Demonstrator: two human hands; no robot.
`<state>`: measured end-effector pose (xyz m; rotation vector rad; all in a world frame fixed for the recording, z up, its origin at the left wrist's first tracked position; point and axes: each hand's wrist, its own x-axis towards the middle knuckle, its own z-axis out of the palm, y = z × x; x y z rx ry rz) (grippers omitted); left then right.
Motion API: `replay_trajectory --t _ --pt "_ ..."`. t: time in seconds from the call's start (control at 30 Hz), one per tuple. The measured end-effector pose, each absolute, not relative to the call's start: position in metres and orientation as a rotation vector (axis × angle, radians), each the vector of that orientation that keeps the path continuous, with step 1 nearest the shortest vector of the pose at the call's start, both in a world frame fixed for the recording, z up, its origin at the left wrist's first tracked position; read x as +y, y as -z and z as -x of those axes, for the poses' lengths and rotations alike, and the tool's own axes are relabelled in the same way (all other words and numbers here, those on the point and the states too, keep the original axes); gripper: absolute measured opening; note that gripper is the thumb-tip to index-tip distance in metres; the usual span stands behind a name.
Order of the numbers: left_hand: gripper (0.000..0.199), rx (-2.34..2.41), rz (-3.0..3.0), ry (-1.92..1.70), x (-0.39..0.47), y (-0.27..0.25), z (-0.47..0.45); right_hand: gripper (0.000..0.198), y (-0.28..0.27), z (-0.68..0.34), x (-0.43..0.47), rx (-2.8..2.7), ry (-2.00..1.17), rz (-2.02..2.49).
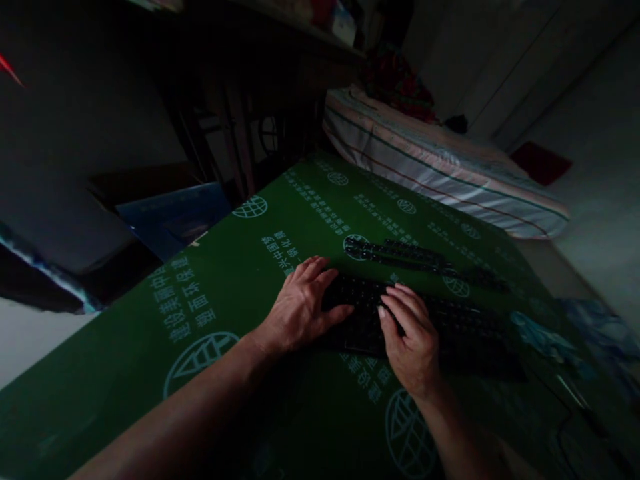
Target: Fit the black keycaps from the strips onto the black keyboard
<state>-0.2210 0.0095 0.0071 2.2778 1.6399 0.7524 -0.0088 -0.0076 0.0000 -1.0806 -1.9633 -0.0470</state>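
A black keyboard (470, 340) lies on a green table (240, 280) printed with pale lettering and globe emblems. My left hand (303, 303) rests over the keyboard's left end, its thumb stretched across the keys and its fingers apart near the far edge. Over the middle of the keyboard is my right hand (413, 337), fingers bent and thumb tip close to the index finger; anything between them is too small and dark to make out. Behind the keyboard, several small black pieces that look like keycaps (415, 253) lie in rough rows.
A crumpled light-blue cloth (545, 337) lies right of the keyboard, near a thin tool with a pale shaft (570, 390) and a dark cable (563, 423). A bed with a striped cover (440, 167) stands beyond the table. A blue panel (173, 217) leans at the left.
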Motion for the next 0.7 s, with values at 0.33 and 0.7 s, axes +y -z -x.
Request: replay_trajectory --t 0.33,0.7 --pt "0.059 1.706 -2.328 -0.726 0.013 -0.002 0.222 0.021 -0.014 0.007 -0.001 -1.920 0.068 1.118" --pt "0.063 1.725 -2.377 -0.680 0.014 0.000 0.227 0.015 -0.032 -0.030 0.125 -2.182 0.038 1.272"
